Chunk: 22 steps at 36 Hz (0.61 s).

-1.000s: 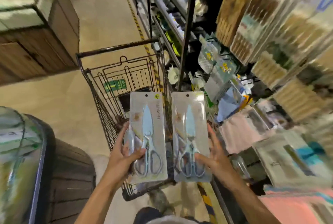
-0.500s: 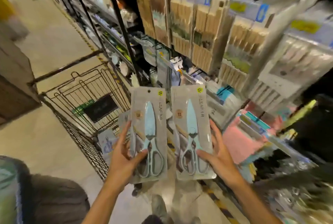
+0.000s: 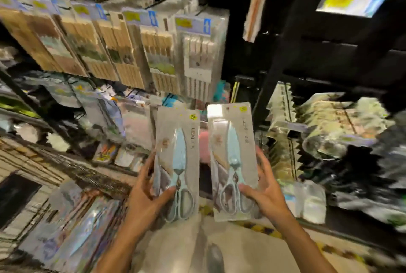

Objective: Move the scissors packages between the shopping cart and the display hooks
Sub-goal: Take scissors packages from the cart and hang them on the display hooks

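I hold two scissors packages upright side by side in front of the display. Each is a grey card with pale blue scissors under clear plastic. My left hand [image 3: 147, 193] grips the lower left edge of the left scissors package [image 3: 178, 154]. My right hand [image 3: 263, 191] grips the lower right edge of the right scissors package [image 3: 232, 152]. The wire shopping cart [image 3: 72, 173] sits at the lower left, with several more packages [image 3: 72, 224] lying in it. The picture is blurred, so the display hooks cannot be made out.
Hanging packs of wooden chopsticks [image 3: 123, 53] fill the upper left of the display. A black shelf upright [image 3: 276, 70] stands just right of centre. Bagged goods [image 3: 329, 125] are piled on the right shelves. The pale floor [image 3: 219, 246] lies below my hands.
My view has swung right and up, from the cart toward the shelving. Both hands kept hold of their packages; the cart slid to the lower left.
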Each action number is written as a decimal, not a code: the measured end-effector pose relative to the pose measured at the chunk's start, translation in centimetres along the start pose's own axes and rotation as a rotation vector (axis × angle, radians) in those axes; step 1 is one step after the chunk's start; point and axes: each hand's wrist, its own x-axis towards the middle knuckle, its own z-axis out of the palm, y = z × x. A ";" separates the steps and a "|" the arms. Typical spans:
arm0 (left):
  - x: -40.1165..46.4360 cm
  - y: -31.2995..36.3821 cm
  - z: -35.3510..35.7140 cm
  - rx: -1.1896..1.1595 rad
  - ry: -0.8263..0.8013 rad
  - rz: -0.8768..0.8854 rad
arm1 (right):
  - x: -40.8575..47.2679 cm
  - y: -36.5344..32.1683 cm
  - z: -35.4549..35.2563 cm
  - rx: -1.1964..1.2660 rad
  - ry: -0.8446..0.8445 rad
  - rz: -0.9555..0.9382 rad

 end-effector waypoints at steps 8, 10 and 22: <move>-1.9 1.3 6.8 -0.053 -0.288 0.033 | -9.3 -1.8 -7.6 -0.050 0.329 -0.005; -2.3 2.2 9.1 -0.075 -0.333 0.037 | -11.2 -2.4 -9.4 -0.060 0.383 -0.014; -7.0 8.5 22.5 -0.091 -0.462 0.254 | -18.5 -5.0 -21.5 -0.027 0.530 -0.110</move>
